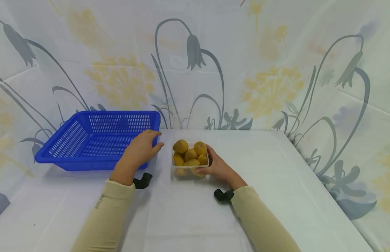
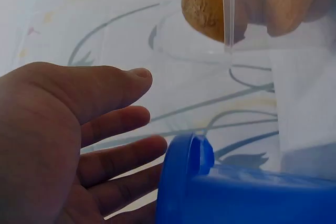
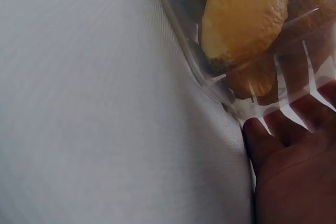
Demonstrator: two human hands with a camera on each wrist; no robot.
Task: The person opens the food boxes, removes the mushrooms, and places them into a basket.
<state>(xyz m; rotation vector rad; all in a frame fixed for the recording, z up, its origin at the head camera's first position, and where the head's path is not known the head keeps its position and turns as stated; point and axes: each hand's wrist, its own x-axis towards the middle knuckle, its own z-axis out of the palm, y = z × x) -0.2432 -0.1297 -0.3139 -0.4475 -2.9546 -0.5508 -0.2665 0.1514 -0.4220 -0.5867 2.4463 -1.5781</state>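
Flowered cloth [image 1: 239,52]: hangs at the back and sides. White table [image 1: 182,217]: spreads out in front. Blue basket [image 1: 103,145]: stands at left on the table, opens upward, runs its long axis left to right. Clear box [image 1: 182,166]: sits just right of the basket, apart from it, and opens upward; looks nearly square, with hardly any long axis. Seems to rest on the table, underside hidden. Right hand [image 1: 218,168]: grips the box at its right side, thumb along the near wall. In the right wrist view, shows fingers through the clear wall, hidden from the head camera. Left hand [image 1: 138,150]: hangs spread at the basket's right end. In the left wrist view, shows thumb and fingers separated, fingertips close beside the blue rim, apart from the box. Black wrist devices [image 1: 143,181]: jut from both wrists. Yellow fruits [image 1: 191,154]: heap up past the box's rim. Nearest one: lies long axis left to right. Large one in the right wrist view: slants, wrinkled, dark tip pointing down and left.
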